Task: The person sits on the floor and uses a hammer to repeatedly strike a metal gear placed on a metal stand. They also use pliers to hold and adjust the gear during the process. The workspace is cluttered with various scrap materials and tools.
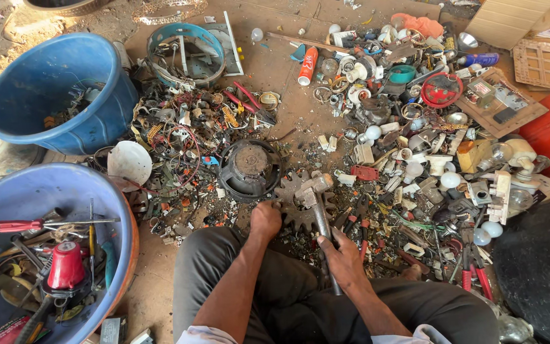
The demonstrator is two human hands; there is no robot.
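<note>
Head view: left hand hides whatever it pins against the gear

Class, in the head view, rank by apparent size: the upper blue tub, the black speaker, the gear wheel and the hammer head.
1. Upper blue tub
2. Black speaker
3. Gear wheel, close to the speaker
4. Hammer head

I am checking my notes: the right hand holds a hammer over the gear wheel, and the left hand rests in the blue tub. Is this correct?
Not quite. In the head view the left hand rests on the gear wheel, not in the tub. The right hand does hold the hammer over it.
</note>
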